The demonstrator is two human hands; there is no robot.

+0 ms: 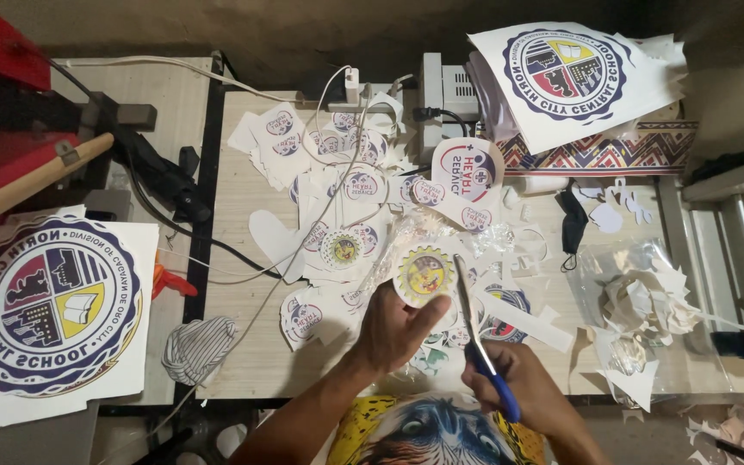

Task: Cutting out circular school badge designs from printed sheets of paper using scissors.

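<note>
Round yellow sticker [424, 272] pinched at its lower edge by left grip [398, 327], blue-handled scissors [480, 331] clasped in right grip [510, 375], blades raised beside sticker's right rim, above cluttered counter [243, 344].

Round yellow-centred sticker [424, 273] against blue-handled scissors [478, 331]

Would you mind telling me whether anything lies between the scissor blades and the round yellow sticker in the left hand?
Nothing visible does. The left hand holds the round yellow sticker up, and the scissors in the right hand already have their blades at its right edge, above the paper scraps on the table.
</note>
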